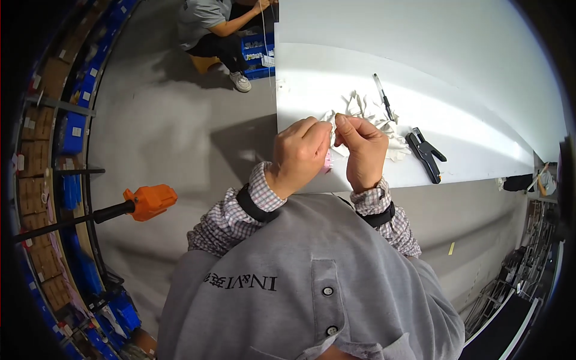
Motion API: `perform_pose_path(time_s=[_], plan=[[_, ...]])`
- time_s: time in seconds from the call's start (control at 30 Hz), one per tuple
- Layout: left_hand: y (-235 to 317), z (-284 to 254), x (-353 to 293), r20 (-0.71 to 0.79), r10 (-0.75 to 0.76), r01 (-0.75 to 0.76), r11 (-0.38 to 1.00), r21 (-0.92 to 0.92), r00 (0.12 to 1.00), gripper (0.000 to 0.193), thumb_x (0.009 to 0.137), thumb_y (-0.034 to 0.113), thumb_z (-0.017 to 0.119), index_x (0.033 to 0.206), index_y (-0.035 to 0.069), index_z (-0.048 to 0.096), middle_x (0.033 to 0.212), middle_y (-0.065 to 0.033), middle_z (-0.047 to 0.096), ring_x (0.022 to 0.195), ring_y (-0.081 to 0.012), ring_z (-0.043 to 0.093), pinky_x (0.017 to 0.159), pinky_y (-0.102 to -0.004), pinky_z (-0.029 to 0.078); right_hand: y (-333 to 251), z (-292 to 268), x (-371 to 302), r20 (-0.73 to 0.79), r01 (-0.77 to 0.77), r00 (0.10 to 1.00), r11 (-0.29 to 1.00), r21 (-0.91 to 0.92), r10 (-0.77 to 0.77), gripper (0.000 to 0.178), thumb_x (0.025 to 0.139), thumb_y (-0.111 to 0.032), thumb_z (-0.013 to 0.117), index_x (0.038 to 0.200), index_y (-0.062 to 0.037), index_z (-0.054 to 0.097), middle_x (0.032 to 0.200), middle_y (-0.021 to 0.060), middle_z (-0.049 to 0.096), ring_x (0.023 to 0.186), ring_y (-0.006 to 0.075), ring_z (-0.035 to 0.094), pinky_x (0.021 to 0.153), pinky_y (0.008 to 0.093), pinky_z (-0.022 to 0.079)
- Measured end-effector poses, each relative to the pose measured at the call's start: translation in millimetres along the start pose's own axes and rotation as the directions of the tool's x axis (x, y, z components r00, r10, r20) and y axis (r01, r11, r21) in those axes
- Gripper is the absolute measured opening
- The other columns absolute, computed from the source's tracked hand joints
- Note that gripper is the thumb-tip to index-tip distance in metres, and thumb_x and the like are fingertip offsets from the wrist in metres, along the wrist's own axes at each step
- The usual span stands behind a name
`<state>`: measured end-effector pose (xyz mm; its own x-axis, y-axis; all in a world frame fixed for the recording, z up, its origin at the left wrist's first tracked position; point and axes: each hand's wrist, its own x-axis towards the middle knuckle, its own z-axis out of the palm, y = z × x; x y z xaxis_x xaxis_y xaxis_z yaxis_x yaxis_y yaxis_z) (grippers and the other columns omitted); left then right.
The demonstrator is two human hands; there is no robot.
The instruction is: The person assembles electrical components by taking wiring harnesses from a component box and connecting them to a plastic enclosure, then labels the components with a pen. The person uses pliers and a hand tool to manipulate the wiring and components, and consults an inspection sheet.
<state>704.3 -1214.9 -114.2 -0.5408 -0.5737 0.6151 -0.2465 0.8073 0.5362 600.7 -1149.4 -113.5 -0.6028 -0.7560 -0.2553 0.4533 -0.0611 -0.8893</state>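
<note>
Both hands are raised close together over the near left part of the white table (480,170). My left hand (302,153) is closed, its knuckles up and its fingertips hidden. Thumb and forefinger of my right hand (365,150) are pinched together; anything held in them is too small to make out. Between the hands shows a bit of white, crumpled material, and I cannot tell whether it is held. Behind and beside the right hand lies a loose heap of white fabric-like strips (366,108). A small pink piece (328,161) peeks out beside my left hand.
A black stapler (425,155) and a black pen (384,99) lie right of the heap. At the far left a seated co-worker (210,27) is beside blue bins (258,73). Shelves with boxes (37,156) line the left; an orange-ended black pole (150,202) juts inward.
</note>
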Motion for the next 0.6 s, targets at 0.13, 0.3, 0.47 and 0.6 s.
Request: perform_pose_path(time_s=[0.13,0.3,0.47,0.6], plan=[[-7.5,-18.0,1.0,-0.103,-0.011,0.015,0.999,0.04,0.995,0.012,0.069,-0.002,0.062,0.078,0.003,0.056,0.066,-0.0075,0.053,0.059,-0.0241,0.056,0.05,-0.0318,0.046,0.0,27.9,-1.2,-0.033,-0.002,0.999,0.999,0.049,0.003,0.013,0.075,-0.005,0.069,0.08,0.0063,0.064,0.065,0.0054,0.059,0.056,0.0104,0.05,0.051,0.0212,0.039],[-14.2,-23.9,-4.1,-0.105,-0.042,0.054,0.992,0.111,0.994,0.012,0.071,-0.002,0.064,0.081,0.002,0.058,0.067,-0.0098,0.057,0.058,-0.0266,0.057,0.05,-0.0335,0.046,10.8,39.3,-1.2,-0.073,-0.035,0.996,0.996,0.077,0.041,0.017,0.075,-0.009,0.07,0.077,0.0057,0.063,0.063,0.0055,0.058,0.053,0.0108,0.049,0.05,0.0216,0.04],[-20.5,-21.7,-2.4,-0.172,-0.063,0.093,0.98,0.176,0.983,0.01,0.072,-0.001,0.063,0.08,0.003,0.059,0.066,-0.0093,0.056,0.056,-0.0267,0.056,0.049,-0.0338,0.045,22.9,47.6,8.2,-0.076,-0.115,0.989,0.98,0.165,0.129,0.018,0.075,-0.012,0.071,0.078,0.0051,0.063,0.062,0.0044,0.057,0.052,0.0097,0.049,0.049,0.0216,0.041],[-32.1,-23.9,-1.0,-0.221,-0.166,0.187,0.979,0.077,0.961,0.009,0.073,-0.003,0.062,0.081,0.001,0.058,0.065,-0.011,0.056,0.056,-0.0267,0.056,0.048,-0.0322,0.045,23.2,61.8,11.0,-0.061,-0.035,0.997,0.996,0.083,0.04,0.013,0.074,-0.009,0.069,0.074,0.0031,0.063,0.061,0.0027,0.057,0.052,0.008,0.048,0.048,0.0196,0.037]])
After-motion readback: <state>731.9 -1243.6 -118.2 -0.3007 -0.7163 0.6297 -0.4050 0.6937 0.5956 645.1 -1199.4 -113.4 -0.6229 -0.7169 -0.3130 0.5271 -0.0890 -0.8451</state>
